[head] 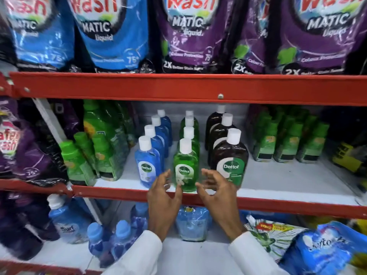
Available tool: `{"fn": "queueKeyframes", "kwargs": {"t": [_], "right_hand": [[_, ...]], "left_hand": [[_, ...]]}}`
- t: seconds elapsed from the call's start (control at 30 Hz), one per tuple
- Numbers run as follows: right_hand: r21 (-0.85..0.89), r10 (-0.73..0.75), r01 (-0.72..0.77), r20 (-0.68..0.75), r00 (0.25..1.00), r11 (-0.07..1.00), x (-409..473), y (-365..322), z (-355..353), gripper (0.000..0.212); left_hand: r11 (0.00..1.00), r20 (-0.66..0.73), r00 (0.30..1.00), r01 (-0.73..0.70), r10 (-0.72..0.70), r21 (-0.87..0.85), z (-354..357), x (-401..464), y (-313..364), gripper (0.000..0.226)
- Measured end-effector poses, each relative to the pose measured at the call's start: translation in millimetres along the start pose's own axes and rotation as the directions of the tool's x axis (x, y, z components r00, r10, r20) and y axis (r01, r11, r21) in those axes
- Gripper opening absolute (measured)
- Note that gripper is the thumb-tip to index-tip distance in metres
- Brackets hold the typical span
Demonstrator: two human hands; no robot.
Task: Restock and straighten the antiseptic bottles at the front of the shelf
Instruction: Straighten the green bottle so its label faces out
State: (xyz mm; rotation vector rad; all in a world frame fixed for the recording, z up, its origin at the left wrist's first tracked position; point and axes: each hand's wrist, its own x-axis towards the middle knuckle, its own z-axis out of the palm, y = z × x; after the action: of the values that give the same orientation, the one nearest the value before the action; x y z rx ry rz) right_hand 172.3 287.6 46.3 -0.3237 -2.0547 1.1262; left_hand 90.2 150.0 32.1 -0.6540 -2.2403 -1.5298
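Observation:
Three rows of Dettol bottles with white caps stand on the middle shelf: a blue row led by the front blue bottle, a green row led by the front green bottle, and a brown row led by the front brown bottle. My left hand is just left of the front green bottle, fingers spread and curled. Just right of that bottle is my right hand, also with its fingers apart. Neither hand grips the bottle; the fingertips hover close to its lower sides at the shelf's front edge.
Green-capped bottles crowd the shelf to the left and right. Purple and blue detergent pouches hang above. The red shelf lip runs under my hands. Blue bottles and pouches lie on the lower shelf.

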Motion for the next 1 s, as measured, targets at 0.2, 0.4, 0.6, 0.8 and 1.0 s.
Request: {"fn": "queueKeyframes", "kwargs": {"t": [0.2,0.4,0.6,0.8,1.0], "right_hand": [[-0.080,0.059,-0.054,0.066,0.996,0.995,10,14,24,0.031],[-0.123,0.082,-0.079,0.020,0.996,0.989,13,19,25,0.026],[-0.171,0.076,-0.076,-0.002,0.997,0.982,13,18,24,0.025],[-0.152,0.092,-0.085,0.038,0.995,0.985,14,19,22,0.025],[-0.151,0.119,-0.113,0.028,0.993,0.982,16,18,22,0.029]], "left_hand": [[0.999,0.203,0.979,-0.023,0.016,0.034,5,20,-15,0.041],[0.998,0.205,0.979,0.003,0.011,-0.069,13,26,-20,0.035],[0.994,0.215,0.977,0.021,0.002,-0.107,12,27,-20,0.038],[0.995,0.211,0.977,0.018,0.004,-0.103,10,26,-17,0.042],[0.993,0.199,0.980,0.007,0.017,-0.119,10,24,-14,0.039]]}}
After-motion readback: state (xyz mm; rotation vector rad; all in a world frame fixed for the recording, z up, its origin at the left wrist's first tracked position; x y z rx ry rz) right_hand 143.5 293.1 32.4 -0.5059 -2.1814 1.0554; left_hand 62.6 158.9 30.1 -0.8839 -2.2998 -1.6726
